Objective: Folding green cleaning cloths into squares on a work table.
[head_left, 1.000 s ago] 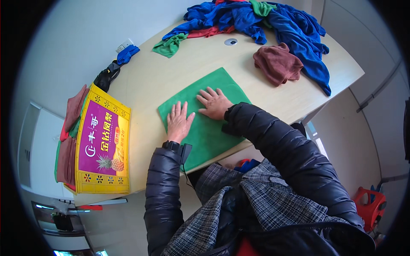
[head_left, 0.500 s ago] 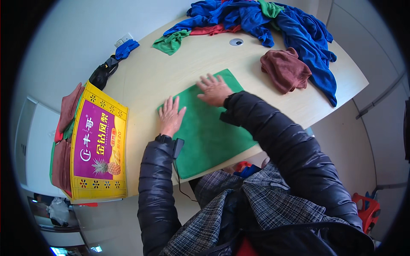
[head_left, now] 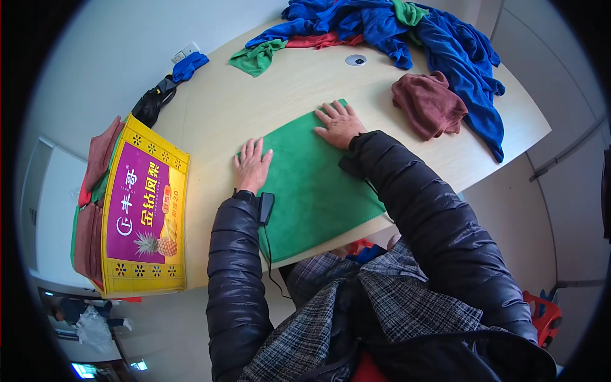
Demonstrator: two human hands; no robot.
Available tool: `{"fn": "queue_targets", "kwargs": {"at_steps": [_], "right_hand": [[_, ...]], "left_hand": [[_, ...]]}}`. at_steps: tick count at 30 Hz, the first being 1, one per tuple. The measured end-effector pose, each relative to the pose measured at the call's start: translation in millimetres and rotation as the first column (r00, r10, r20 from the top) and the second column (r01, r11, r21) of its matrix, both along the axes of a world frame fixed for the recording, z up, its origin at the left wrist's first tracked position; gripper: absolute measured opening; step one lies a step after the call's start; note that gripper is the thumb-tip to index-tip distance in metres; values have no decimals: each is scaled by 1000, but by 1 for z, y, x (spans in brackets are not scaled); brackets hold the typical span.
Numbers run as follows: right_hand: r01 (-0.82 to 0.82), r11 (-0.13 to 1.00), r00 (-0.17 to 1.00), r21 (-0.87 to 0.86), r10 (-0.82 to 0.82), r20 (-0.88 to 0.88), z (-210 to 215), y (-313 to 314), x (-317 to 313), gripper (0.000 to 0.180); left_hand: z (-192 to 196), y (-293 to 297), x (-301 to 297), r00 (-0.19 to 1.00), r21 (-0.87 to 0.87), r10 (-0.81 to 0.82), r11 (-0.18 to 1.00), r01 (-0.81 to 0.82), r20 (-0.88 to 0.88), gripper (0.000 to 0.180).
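A green cloth (head_left: pixel 312 184) lies spread flat on the pale table in front of me, its near edge close to the table's front edge. My left hand (head_left: pixel 252 167) rests on its far left corner, fingers apart and pointing away from me. Near the far right corner, my right hand (head_left: pixel 340 125) lies flat with its fingers spread. Neither hand grips anything. A small black device (head_left: pixel 266 208) with a thin cable sits at my left cuff, over the cloth's left edge.
To the left stands a yellow and purple carton (head_left: pixel 146 210) with folded brown, red and green cloths (head_left: pixel 89 239). A crumpled brown cloth (head_left: pixel 429 105) lies at right. Blue cloths (head_left: pixel 356 22) are heaped along the far side, with a green cloth (head_left: pixel 258 58) beside them. A black bag (head_left: pixel 153 105) sits behind the carton.
My right hand has slid to the right, toward the cloth's far right corner. The left hand stays at the left corner, nearly unmoved. The cloth still lies flat.
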State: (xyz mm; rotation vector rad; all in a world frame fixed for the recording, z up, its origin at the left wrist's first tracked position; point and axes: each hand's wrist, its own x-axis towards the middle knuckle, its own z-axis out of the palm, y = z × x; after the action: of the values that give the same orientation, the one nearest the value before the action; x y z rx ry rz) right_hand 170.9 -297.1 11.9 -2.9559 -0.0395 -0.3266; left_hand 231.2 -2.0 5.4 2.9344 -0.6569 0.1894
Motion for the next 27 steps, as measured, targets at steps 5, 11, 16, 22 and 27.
{"fn": "queue_targets", "kwargs": {"at_steps": [5, 11, 16, 22, 27], "right_hand": [[70, 997, 997, -30, -71, -39, 7, -34, -35, 67], [128, 984, 984, -125, -141, -107, 12, -53, -98, 69], [-225, 973, 974, -49, 226, 19, 22, -38, -188, 71], [-390, 921, 919, 10, 390, -55, 33, -36, -257, 76], [-485, 871, 874, 73, 484, 35, 30, -40, -276, 70]], "left_hand": [[-1, 40, -7, 999, -51, -41, 998, 42, 12, 65], [21, 74, -70, 999, 100, -21, 995, 17, 33, 64], [53, 72, -175, 947, 5, -319, 948, 320, -21, 68], [53, 66, -268, 928, -88, -372, 926, 367, -39, 65], [31, 90, -284, 903, -206, -388, 883, 421, 182, 46]]}}
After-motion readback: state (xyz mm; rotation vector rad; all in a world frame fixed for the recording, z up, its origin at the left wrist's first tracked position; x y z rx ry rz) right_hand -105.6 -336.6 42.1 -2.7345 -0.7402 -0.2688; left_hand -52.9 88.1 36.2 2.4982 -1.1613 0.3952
